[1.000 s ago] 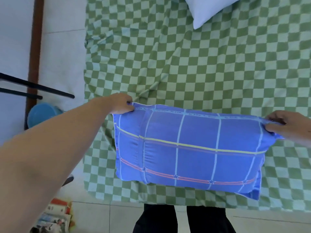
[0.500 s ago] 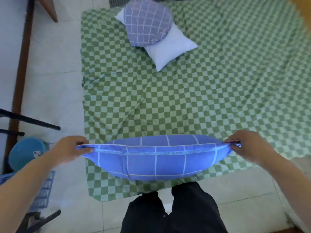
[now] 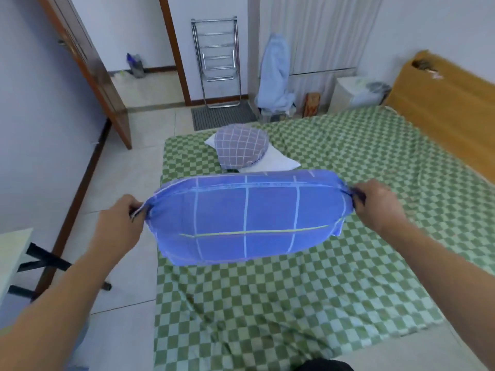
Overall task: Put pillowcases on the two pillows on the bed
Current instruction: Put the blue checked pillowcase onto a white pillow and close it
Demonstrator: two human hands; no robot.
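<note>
A pillow in a blue checked pillowcase (image 3: 246, 218) hangs in the air above the green checked bed (image 3: 294, 303). My left hand (image 3: 120, 226) grips its left corner and my right hand (image 3: 377, 204) grips its right corner. Behind it, near the bed's far left corner, a bare white pillow (image 3: 273, 160) lies flat. A crumpled grey-purple checked pillowcase (image 3: 239, 148) rests on top of that white pillow.
A wooden headboard (image 3: 442, 108) runs along the bed's right side. An open wooden door (image 3: 88, 68) stands at the left, with a metal rack (image 3: 217, 62) and a doormat (image 3: 222, 116) beyond the bed. A white table edge (image 3: 10, 255) is at my left.
The blue-cased pillow went from lying on the bed to being lifted by both corners, higher now than half a second ago. My view tilted up from the bed to the room.
</note>
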